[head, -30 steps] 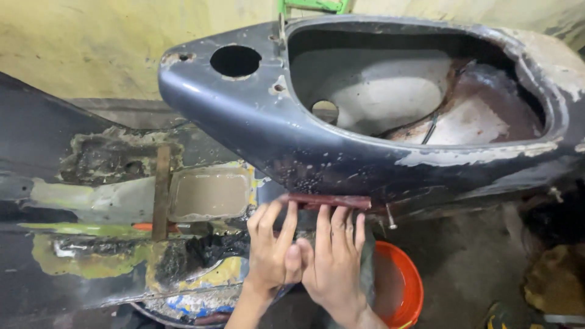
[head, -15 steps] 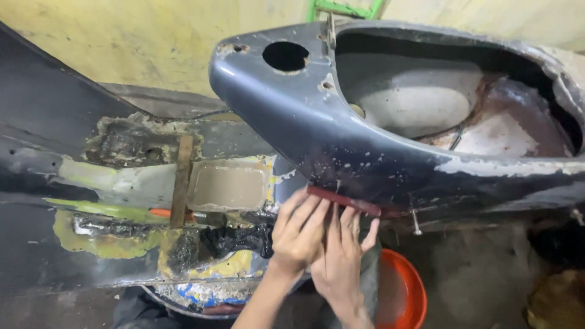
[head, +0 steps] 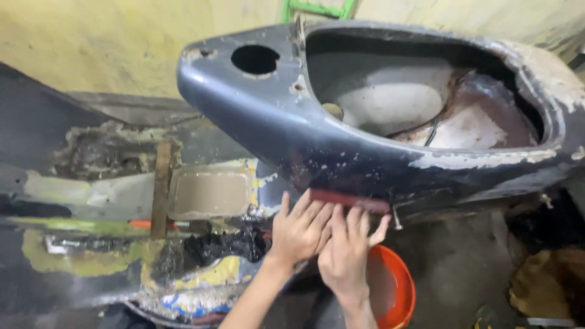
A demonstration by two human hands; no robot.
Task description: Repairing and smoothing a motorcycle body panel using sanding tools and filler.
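Head view looks down on a stripped dark blue-grey metal scooter body shell [head: 286, 131] with chipped paint, patches of pale filler and an open, rusty seat well. Both hands press a flat dark red sanding block [head: 348, 200] against the lower flank of the shell, just under the well's rim. The left hand [head: 301, 230] lies with fingers spread flat over the block's left part; the right hand [head: 348, 253] sits just beside it, fingers extended up onto the block, thumb out to the right. Neither hand is clenched: both are flat and bearing on the block rather than wrapped around it.

Compared with a second ago, the shell fills more of the view and sits further right, and the hands and block have travelled right along the flank, staying at the same height under the rim. I judge this a rubbing stroke along the panel, with the paint here scuffed and speckled but far from bare.

Below the right hand, an orange round plastic bucket [head: 396, 292] stands on the dark floor. To the left lies the scooter's footboard [head: 207, 195], coated in yellow-green primer and brown filler, with a rusty upright strip across it. A green metal frame [head: 317, 9] shows against the yellow wall behind. No packages, labels or signs are visible.
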